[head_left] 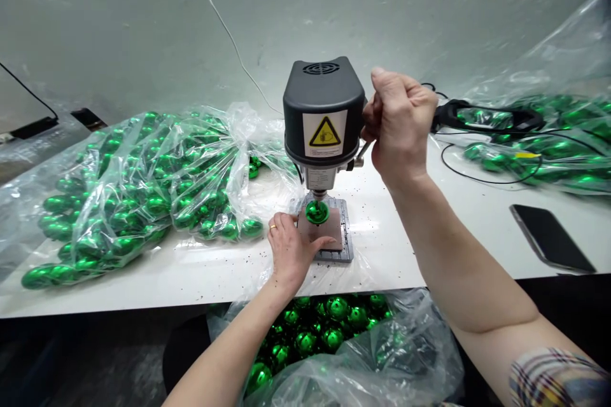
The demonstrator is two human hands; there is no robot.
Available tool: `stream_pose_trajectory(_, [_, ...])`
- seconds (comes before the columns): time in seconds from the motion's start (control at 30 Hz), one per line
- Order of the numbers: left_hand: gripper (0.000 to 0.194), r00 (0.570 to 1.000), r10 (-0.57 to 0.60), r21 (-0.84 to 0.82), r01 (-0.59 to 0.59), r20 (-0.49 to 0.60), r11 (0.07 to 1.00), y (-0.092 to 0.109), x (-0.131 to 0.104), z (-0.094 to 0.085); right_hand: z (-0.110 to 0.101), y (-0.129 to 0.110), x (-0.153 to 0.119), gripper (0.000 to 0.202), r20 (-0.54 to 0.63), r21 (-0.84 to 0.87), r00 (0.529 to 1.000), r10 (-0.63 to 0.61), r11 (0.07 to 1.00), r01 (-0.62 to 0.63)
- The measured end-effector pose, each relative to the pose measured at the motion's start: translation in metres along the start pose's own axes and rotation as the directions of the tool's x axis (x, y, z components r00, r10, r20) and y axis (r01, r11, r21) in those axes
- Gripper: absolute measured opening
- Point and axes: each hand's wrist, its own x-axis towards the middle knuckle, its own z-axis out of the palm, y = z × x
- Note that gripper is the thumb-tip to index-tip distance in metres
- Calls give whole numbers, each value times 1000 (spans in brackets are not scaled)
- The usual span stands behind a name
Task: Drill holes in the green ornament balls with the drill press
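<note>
A dark drill press (323, 108) with a yellow warning label stands on the white table. Beneath its chuck, a shiny green ball (317, 212) sits over a pinkish plate (337, 229) on the grey metal base (347, 248). My left hand (292, 248) lies at the plate's left and front edge, thumb and fingers spread apart, just below the ball. Up at the right of the press, my right hand (401, 117) is closed round the press lever, most of which the fingers hide.
Clear bags of green balls (119, 197) fill the table's left; another bag (563, 140) lies at the back right. A phone (551, 236) and a black cable loop (491, 181) are on the right. An open bag of green balls (334, 337) is below the front edge.
</note>
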Motion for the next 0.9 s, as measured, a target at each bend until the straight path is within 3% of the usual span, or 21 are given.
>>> stream_pose_trajectory(0.17, [65,995,65,25,-63,-73,998,5,-22,-20,1,4,6,54,-8,2,1000,-23,1000,23])
stream_pose_trajectory(0.23, [54,966,216,-36,-224,-144,974,18,-29,-42,1,1,1,50,-4,43,999,-35,998,35])
stream_pose_trajectory(0.27, [47,926,325,-86,-346,-192,935,28,-28,-57,1,-1,-2,49,-3,67,999,-35,997,35])
stream_pose_trajectory(0.33, [29,810,495,-133,-554,-315,822,54,-11,-94,1,-4,-9,48,-8,116,1000,-29,993,30])
stream_pose_trajectory(0.43, [16,683,494,-30,-602,-538,798,106,54,-152,1,-9,-18,48,-48,103,998,-31,994,36])
stream_pose_trajectory(0.47, [16,683,476,2,-570,-553,821,126,82,-167,1,-10,-20,47,-57,63,998,-29,997,33])
stream_pose_trajectory(0.53, [20,716,513,50,-559,-474,827,166,134,-187,-1,-13,-22,46,-56,-35,998,-8,999,6])
stream_pose_trajectory(0.6, [19,795,545,92,-542,-266,835,199,171,-193,-4,-14,-20,46,-27,-110,999,31,993,-34])
stream_pose_trajectory(0.63, [19,796,578,130,-564,-177,816,211,181,-191,-5,-14,-18,46,-4,-132,999,49,990,-49])
stream_pose_trajectory(0.7, [22,757,651,203,-630,-56,750,226,190,-183,-9,-14,-13,48,54,-163,996,73,985,-63])
stream_pose_trajectory(0.77, [26,705,710,251,-686,-4,683,232,189,-174,-12,-14,-9,47,118,-187,989,91,980,-68])
stream_pose_trajectory(0.83, [27,682,726,286,-714,82,639,233,187,-165,-16,-15,-7,45,172,-183,980,100,981,-69])
stream_pose_trajectory(0.9, [26,665,703,315,-744,254,590,236,188,-156,-19,-15,-7,38,202,-126,974,106,989,-81])
